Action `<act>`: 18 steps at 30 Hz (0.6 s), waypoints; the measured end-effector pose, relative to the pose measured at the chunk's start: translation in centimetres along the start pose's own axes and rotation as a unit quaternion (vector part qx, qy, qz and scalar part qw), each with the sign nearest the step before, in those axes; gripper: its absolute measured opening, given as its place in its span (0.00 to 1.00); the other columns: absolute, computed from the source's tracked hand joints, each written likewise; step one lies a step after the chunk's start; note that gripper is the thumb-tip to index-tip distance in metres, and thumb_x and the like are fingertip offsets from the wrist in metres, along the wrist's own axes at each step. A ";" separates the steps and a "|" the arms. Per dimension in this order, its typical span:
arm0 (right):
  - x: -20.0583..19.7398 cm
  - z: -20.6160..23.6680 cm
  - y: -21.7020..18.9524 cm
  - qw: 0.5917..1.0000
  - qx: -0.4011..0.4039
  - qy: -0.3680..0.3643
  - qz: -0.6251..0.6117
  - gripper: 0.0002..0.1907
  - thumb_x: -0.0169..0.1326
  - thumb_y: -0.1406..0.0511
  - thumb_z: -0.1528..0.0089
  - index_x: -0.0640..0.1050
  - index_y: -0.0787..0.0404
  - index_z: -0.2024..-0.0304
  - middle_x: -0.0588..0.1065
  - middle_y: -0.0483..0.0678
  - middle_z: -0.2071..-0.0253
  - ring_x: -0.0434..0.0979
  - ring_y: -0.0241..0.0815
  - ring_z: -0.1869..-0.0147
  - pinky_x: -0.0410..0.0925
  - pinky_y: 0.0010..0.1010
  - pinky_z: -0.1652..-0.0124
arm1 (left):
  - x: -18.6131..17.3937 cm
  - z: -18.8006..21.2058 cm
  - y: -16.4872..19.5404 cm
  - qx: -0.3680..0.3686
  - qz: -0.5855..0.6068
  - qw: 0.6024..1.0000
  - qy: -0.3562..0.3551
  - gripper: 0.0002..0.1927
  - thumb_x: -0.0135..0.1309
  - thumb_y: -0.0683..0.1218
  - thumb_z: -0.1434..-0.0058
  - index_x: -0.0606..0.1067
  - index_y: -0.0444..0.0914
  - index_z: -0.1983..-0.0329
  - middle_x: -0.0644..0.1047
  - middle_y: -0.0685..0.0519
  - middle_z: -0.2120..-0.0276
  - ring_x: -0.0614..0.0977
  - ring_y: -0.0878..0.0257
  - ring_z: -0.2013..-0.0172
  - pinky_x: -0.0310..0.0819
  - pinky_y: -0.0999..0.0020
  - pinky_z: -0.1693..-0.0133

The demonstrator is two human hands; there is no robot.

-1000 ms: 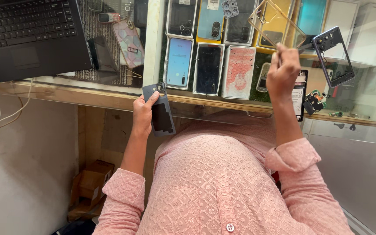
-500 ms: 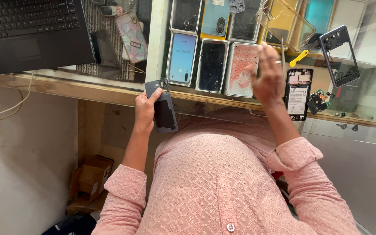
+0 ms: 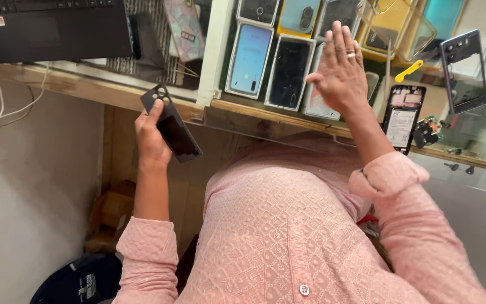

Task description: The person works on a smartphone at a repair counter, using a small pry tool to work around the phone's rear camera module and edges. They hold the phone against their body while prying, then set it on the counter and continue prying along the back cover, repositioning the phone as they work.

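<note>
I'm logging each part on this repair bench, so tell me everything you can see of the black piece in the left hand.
The black phone back cover is a thin, flat, rectangular panel, matte and plastic-looking, with rounded camera cut-outs at its upper end. It looks bare and detached from any phone. It is tilted, its camera end pointing up and to the left, held in the air below the wooden counter edge. Only the left hand touches it, gripping its left long edge, with one finger up near the cut-outs.
</note>
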State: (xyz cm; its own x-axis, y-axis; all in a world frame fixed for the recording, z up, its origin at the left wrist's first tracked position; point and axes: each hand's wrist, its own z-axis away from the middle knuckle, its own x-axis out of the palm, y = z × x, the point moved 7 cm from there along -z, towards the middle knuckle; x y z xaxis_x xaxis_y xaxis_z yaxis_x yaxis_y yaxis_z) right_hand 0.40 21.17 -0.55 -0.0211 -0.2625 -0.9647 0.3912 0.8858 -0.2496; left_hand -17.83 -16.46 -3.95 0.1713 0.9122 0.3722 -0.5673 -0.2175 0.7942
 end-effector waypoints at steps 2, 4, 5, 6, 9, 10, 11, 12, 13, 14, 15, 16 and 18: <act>2.9 0.2 -1.5 0.969 -0.002 -0.185 0.165 0.51 0.42 0.39 0.33 0.46 0.64 0.22 0.42 0.57 0.20 0.36 0.52 0.16 0.37 0.44 0.25 | -0.6 0.6 0.5 0.004 0.015 1.000 -0.006 0.07 0.58 0.45 0.32 0.76 0.37 0.55 0.78 0.54 0.64 0.79 0.66 0.66 0.77 0.69 0.61; 4.2 1.7 -4.3 0.962 -0.087 -0.220 0.136 0.52 0.45 0.38 0.37 0.48 0.62 0.22 0.44 0.55 0.20 0.38 0.51 0.17 0.38 0.45 0.25 | -0.7 0.8 0.8 0.008 0.028 1.000 -0.007 0.07 0.58 0.45 0.31 0.76 0.37 0.56 0.78 0.54 0.64 0.79 0.65 0.66 0.77 0.69 0.61; 3.8 2.7 -6.5 0.971 -0.170 -0.164 0.020 0.53 0.47 0.39 0.39 0.48 0.61 0.23 0.44 0.52 0.20 0.39 0.49 0.17 0.38 0.45 0.24 | -0.8 1.2 0.7 0.007 0.031 0.999 -0.005 0.07 0.58 0.46 0.31 0.75 0.37 0.58 0.78 0.54 0.64 0.79 0.65 0.67 0.77 0.69 0.62; 2.9 3.4 -7.9 0.958 -0.249 -0.102 -0.096 0.54 0.49 0.39 0.41 0.47 0.59 0.23 0.44 0.48 0.20 0.40 0.47 0.16 0.38 0.45 0.23 | -0.8 1.4 0.7 0.009 0.033 0.999 -0.005 0.07 0.58 0.46 0.30 0.75 0.37 0.59 0.77 0.54 0.65 0.79 0.65 0.67 0.77 0.68 0.63; 3.6 -0.1 -2.4 0.989 0.007 -0.141 0.046 0.44 0.47 0.49 0.31 0.49 0.46 0.15 0.46 0.47 0.15 0.41 0.51 0.13 0.39 0.47 0.19 | -0.7 1.8 0.3 0.019 0.034 0.999 0.021 0.09 0.57 0.44 0.34 0.78 0.36 0.54 0.79 0.56 0.62 0.81 0.67 0.63 0.78 0.71 0.59; 2.3 -1.7 -1.6 0.997 -0.001 -0.078 -0.004 0.49 0.45 0.42 0.33 0.47 0.55 0.17 0.44 0.53 0.16 0.38 0.53 0.13 0.39 0.49 0.20 | -0.6 2.2 -0.1 0.010 0.032 0.999 0.017 0.08 0.58 0.45 0.34 0.77 0.36 0.55 0.79 0.55 0.63 0.80 0.66 0.65 0.78 0.70 0.61; 0.3 -3.1 -1.2 0.998 -0.007 -0.010 -0.054 0.57 0.43 0.35 0.36 0.45 0.64 0.20 0.41 0.58 0.17 0.35 0.55 0.14 0.38 0.51 0.21 | -0.3 2.2 -0.3 0.003 0.029 1.000 0.010 0.08 0.58 0.45 0.33 0.77 0.36 0.56 0.79 0.54 0.64 0.80 0.65 0.67 0.78 0.69 0.62; 0.0 -3.8 -1.6 0.999 -0.024 -0.012 -0.028 0.58 0.43 0.35 0.37 0.44 0.65 0.21 0.41 0.59 0.17 0.34 0.56 0.14 0.37 0.52 0.22 | 0.1 2.0 -0.4 0.000 0.028 1.000 -0.003 0.08 0.58 0.46 0.32 0.76 0.36 0.58 0.79 0.54 0.66 0.80 0.65 0.68 0.78 0.69 0.64; -0.4 -4.4 -2.0 0.999 -0.042 -0.012 0.001 0.59 0.42 0.34 0.37 0.44 0.67 0.21 0.40 0.61 0.18 0.33 0.56 0.15 0.37 0.54 0.23 | 0.4 1.9 -0.6 -0.002 0.034 0.999 -0.008 0.08 0.59 0.45 0.32 0.77 0.35 0.57 0.79 0.54 0.65 0.80 0.65 0.68 0.77 0.69 0.63; -0.4 -4.3 -2.7 0.998 -0.060 -0.015 0.027 0.60 0.42 0.33 0.38 0.43 0.69 0.22 0.39 0.62 0.19 0.32 0.56 0.16 0.36 0.55 0.24 | 0.7 1.8 -0.7 -0.005 0.038 0.999 -0.012 0.08 0.59 0.45 0.32 0.77 0.35 0.57 0.79 0.54 0.65 0.80 0.65 0.68 0.77 0.69 0.63; 1.1 -3.7 -3.7 0.986 -0.052 -0.131 0.090 0.63 0.43 0.32 0.40 0.44 0.68 0.21 0.41 0.62 0.18 0.36 0.56 0.16 0.40 0.52 0.23 | 0.9 2.0 -1.0 -0.010 0.044 0.999 -0.013 0.08 0.60 0.45 0.32 0.77 0.35 0.56 0.79 0.54 0.65 0.80 0.65 0.67 0.77 0.70 0.63; 2.6 -2.4 -4.8 0.957 -0.041 -0.243 0.152 0.66 0.44 0.31 0.42 0.44 0.68 0.19 0.42 0.61 0.18 0.41 0.55 0.16 0.44 0.50 0.22 | 1.0 1.9 -1.1 -0.009 0.043 0.999 -0.011 0.08 0.60 0.45 0.33 0.77 0.35 0.57 0.79 0.54 0.65 0.80 0.65 0.68 0.77 0.70 0.63; 3.3 1.0 -9.9 0.948 -0.169 -0.255 0.091 0.60 0.46 0.33 0.42 0.39 0.61 0.24 0.34 0.56 0.22 0.27 0.57 0.19 0.33 0.54 0.27 | 1.1 1.9 -1.2 -0.005 0.042 0.999 -0.006 0.08 0.60 0.45 0.34 0.77 0.35 0.57 0.79 0.53 0.66 0.79 0.65 0.68 0.77 0.69 0.64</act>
State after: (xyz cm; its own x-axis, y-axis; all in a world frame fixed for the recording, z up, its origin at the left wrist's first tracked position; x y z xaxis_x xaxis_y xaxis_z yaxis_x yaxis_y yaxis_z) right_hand -2.63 11.15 -1.18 0.4994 -0.1678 -0.8500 0.0262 0.9835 -0.1788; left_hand -15.43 -15.80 -3.62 0.1334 0.8865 0.4430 -0.5888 -0.2886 0.7550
